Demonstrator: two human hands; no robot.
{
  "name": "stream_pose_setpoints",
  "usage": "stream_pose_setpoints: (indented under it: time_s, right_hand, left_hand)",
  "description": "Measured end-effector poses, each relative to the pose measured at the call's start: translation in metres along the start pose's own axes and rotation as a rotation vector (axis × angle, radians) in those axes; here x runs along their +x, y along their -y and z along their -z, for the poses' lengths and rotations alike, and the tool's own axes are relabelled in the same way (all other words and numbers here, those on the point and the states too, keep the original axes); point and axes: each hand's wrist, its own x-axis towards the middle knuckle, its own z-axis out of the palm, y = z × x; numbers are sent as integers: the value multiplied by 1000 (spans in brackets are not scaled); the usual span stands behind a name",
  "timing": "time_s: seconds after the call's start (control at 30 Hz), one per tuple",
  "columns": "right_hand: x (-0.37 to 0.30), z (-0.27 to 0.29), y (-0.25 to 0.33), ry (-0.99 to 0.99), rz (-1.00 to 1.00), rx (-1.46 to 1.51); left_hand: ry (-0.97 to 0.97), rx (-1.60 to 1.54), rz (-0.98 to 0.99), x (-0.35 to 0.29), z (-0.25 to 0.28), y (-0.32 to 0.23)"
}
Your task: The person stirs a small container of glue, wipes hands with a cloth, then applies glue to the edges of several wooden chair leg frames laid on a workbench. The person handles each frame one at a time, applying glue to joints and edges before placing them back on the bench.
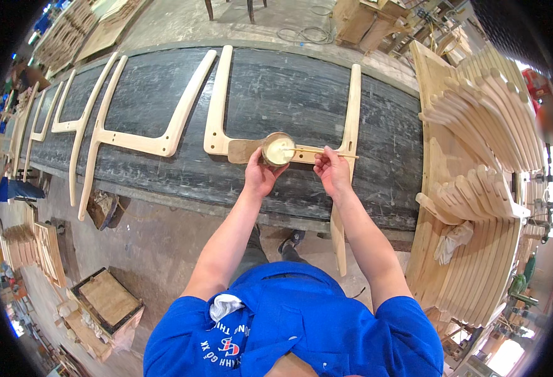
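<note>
Ideally, the left hand [262,176], gripping the cup [279,134] over the rightmost wooden frame [352,113] on the table [289,94], should hold it level; the right hand [331,172], pinching the stick [309,150], should take only little paste [277,151].

Smooth, matt wooden frame [219,103]; scuffed, faintly glossy tabletop [282,94].

The paste [277,153] is cream, the shirt [358,323] blue.

room to pass lay over the dark tabletop [289,94] inside the wooden frame [352,107]; the cup [276,136] and stick [308,151] partly blocked its near side.
</note>
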Motion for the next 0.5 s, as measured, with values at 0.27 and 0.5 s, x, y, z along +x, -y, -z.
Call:
stream_pose_setpoints:
  time_s: [0.27, 0.5]
  right_hand:
    - [5, 0, 41, 153, 498, -468]
    - [13, -9, 40, 281, 737, -1281]
  left_hand:
    - [-77, -12, 11, 6, 8, 6]
    - [-103, -23, -71, -22, 63, -17]
